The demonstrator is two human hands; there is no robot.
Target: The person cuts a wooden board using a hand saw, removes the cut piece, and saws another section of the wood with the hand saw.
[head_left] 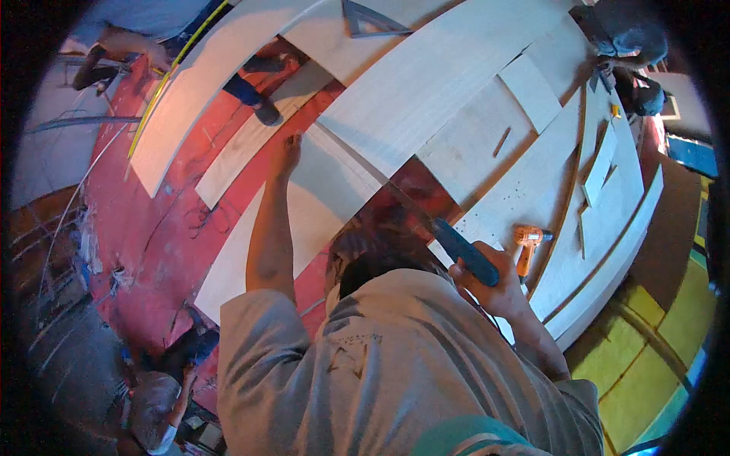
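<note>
My right hand (490, 281) is closed around the dark blue-green handle (460, 247) of a handsaw. The narrow saw blade (414, 207) points away from me and lies across a long pale board (327, 178), with a thin dark line running ahead of it. My left hand (287, 156) is at the far edge of the same board, its fingers drawn together on it; the fingertips are small and partly hidden. An orange power drill (526, 247) lies on the pale panels just beyond my right hand.
Pale panels (494, 137) and loose strips (601, 163) spread across the right. Gaps show a red floor (167, 228). A grey triangular frame (372, 21) lies at the top. People are at the upper right, lower left and upper left; another's leg (255, 99) shows through a gap.
</note>
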